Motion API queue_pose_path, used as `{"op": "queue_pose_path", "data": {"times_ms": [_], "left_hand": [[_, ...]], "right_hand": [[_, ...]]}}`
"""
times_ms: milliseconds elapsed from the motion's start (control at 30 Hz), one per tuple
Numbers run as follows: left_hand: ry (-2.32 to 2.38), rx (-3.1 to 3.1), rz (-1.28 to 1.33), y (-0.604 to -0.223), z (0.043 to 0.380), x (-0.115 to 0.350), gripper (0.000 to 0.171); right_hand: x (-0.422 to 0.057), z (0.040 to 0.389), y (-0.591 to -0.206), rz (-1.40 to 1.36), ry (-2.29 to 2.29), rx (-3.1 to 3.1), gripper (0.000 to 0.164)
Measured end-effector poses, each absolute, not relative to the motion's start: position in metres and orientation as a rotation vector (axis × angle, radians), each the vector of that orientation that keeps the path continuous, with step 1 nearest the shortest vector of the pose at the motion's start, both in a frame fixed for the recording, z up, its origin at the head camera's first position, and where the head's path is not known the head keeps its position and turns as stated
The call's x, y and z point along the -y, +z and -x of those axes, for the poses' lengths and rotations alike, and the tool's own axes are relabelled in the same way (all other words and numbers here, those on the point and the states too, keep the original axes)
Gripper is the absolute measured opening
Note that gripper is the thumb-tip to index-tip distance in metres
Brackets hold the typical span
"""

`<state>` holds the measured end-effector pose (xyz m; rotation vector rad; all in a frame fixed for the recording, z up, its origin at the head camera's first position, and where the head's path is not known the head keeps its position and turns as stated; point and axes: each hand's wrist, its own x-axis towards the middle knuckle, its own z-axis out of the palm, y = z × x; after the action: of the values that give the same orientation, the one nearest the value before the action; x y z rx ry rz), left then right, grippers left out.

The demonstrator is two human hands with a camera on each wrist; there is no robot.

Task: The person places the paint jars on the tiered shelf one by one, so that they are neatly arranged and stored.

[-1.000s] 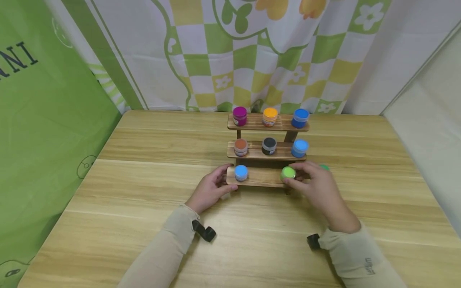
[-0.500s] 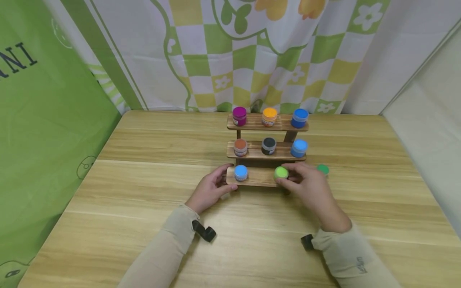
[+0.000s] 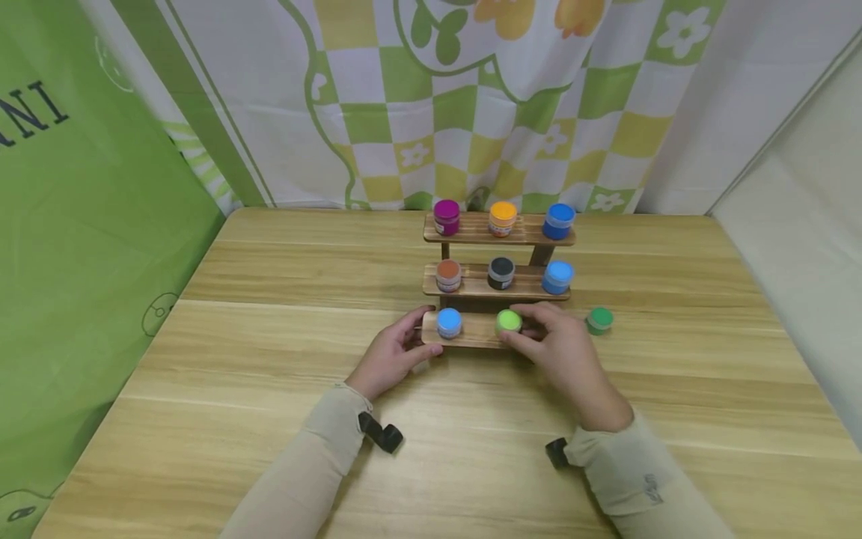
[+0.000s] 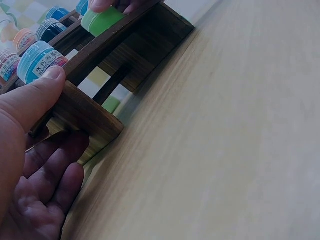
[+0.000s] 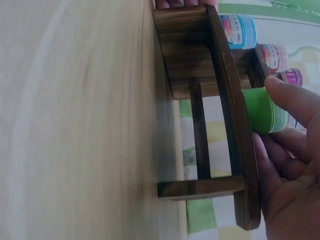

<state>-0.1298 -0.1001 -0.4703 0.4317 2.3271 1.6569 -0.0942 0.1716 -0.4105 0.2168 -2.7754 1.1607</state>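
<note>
A three-tier wooden display stand (image 3: 474, 339) holds small paint jars. My left hand (image 3: 397, 352) grips the stand's left end, thumb at the front edge of the bottom tier and fingers around the side panel (image 4: 95, 120). Close to that thumb sits a light blue paint jar (image 3: 449, 323). With thumb and fingers, my right hand (image 3: 562, 352) pinches a light green paint jar (image 3: 509, 322) at the middle of the bottom tier. In the right wrist view the green jar (image 5: 262, 110) stands upright relative to the tier, its base at or very near the board.
A dark green jar (image 3: 599, 320) stands on the wooden table (image 3: 471, 449), right of the stand. The middle tier bears brown (image 3: 448, 275), black (image 3: 501, 273) and blue (image 3: 557, 277) jars; the top tier, purple (image 3: 447, 217), orange (image 3: 502, 218) and dark blue (image 3: 559, 221) ones. A curtain (image 3: 377, 112) hangs behind.
My right hand has moved left along the bottom tier with the light green jar, from its right end to the middle. The dark green jar has come into fuller view. My left hand stays put.
</note>
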Motion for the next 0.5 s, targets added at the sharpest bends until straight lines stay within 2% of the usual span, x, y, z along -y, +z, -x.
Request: {"op": "queue_pose_path", "data": {"times_ms": [500], "left_hand": [[1.644, -2.339, -0.417, -0.4710, 0.1292, 0.1002, 0.073]], "right_hand": [[-0.1623, 0.0963, -0.4158, -0.202, 1.176, 2.749, 0.044]]}}
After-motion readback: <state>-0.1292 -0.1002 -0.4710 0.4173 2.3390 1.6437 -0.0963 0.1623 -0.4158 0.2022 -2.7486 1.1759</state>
